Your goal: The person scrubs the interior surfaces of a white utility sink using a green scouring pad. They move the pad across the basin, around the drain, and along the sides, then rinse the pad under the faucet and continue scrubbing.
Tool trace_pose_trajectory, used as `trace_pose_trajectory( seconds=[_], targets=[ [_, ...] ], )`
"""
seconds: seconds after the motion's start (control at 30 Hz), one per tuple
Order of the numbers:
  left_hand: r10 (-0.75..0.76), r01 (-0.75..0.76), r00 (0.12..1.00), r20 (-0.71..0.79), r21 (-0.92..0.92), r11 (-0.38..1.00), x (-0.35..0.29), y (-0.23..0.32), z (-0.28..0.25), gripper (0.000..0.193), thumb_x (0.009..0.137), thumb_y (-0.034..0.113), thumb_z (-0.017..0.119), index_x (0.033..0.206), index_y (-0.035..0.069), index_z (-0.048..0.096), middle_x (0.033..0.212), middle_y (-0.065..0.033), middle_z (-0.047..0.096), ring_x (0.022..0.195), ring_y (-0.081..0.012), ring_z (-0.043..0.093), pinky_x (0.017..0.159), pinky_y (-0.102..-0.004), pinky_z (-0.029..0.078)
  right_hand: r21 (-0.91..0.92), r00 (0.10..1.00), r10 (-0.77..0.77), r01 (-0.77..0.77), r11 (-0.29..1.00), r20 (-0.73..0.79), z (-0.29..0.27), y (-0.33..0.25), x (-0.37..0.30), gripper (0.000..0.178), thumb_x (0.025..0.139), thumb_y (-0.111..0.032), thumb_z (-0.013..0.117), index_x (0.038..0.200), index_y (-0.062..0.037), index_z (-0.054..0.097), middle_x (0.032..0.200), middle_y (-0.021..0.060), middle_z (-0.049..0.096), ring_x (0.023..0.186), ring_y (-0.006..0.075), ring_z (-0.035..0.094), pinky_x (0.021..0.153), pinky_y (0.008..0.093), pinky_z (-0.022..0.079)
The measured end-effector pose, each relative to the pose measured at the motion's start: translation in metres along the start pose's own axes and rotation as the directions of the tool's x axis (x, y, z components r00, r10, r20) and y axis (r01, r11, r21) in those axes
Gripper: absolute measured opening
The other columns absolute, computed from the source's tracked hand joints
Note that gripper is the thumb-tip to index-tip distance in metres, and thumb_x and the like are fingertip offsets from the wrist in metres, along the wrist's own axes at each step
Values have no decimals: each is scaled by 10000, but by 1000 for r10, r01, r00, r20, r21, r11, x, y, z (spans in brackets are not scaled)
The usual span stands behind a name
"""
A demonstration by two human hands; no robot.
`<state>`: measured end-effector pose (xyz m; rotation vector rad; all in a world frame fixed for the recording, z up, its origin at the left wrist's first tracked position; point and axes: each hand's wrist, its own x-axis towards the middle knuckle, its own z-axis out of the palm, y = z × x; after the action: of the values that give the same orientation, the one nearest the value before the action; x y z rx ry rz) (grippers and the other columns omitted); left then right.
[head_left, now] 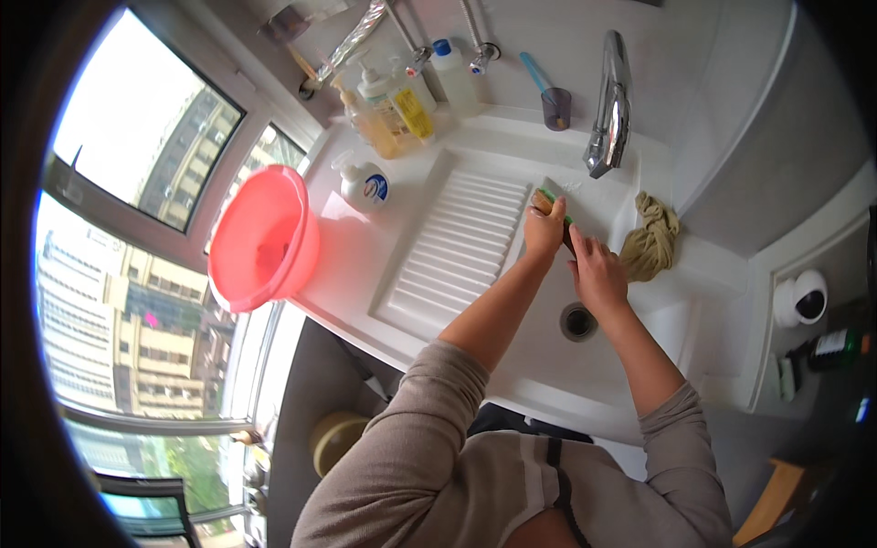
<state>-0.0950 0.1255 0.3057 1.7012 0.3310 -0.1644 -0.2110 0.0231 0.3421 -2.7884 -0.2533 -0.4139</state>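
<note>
Both my hands are over the white sink basin (534,361), close together. My left hand (545,228) is closed around a scrubbing brush (543,202) with a wooden body and green bristles. My right hand (598,272) is at the brush's lower, dark brown end, its fingers curled against it; part of that grip is hidden. Just right of my right hand, a crumpled olive-brown cloth (650,239) lies on the basin's edge. Left of my left hand is the ribbed white washboard (461,242). The drain (577,322) shows below my hands.
A chrome faucet (610,110) rises behind the basin. A pink plastic basin (306,242) stands at the left by the window. Near it are a white pump bottle (364,185) and several other bottles (402,105). A dark cup (555,110) sits at the back ledge.
</note>
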Motion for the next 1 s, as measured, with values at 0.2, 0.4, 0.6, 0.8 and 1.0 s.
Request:
trace_pose_trajectory(
  seconds=[0.2,0.4,0.6,0.8,1.0],
  targets=[
    [3,-87,950,313,254,963,-2,-1,-31,547,854,428,656,1031,-49,458,724,-179,635,488,-216,603,439,-325,486,109,960,260,-249,962,-105,45,-25,-18,644,813,-64,618,1411,-87,381,1001,149,546,881,319,601,741,427,511],
    [413,-715,679,607,417,562,50,-40,-68,210,932,211,528,887,12,482,652,-171,635,538,-342,611,515,-445,497,700,755,623,-558,445,206,125,-37,-26,495,944,-236,552,1414,-126,439,1069,140,606,926,267,609,810,355,491],
    [574,-983,167,802,94,155,93,-34,-91,203,876,80,522,1077,50,533,1132,-147,523,1066,-350,494,892,-460,408,850,609,730,-522,73,311,155,-84,-32,441,995,-333,505,1371,-104,502,1096,79,655,966,183,601,876,275,446],
    [493,-979,200,847,159,124,129,-26,-92,346,877,112,512,1209,33,450,1292,-168,467,1193,-347,447,1021,-460,321,879,625,763,-444,172,167,149,-78,29,416,990,-309,508,1345,-94,527,1102,139,668,980,244,633,881,297,459],
    [561,-988,80,824,-7,151,155,-27,-65,207,820,-47,490,1013,-2,429,1057,-183,490,1007,-364,453,895,-445,374,862,519,837,-491,124,175,224,-8,61,385,970,-277,482,1308,-110,562,1192,213,622,1122,344,600,933,378,464]
  ],
)
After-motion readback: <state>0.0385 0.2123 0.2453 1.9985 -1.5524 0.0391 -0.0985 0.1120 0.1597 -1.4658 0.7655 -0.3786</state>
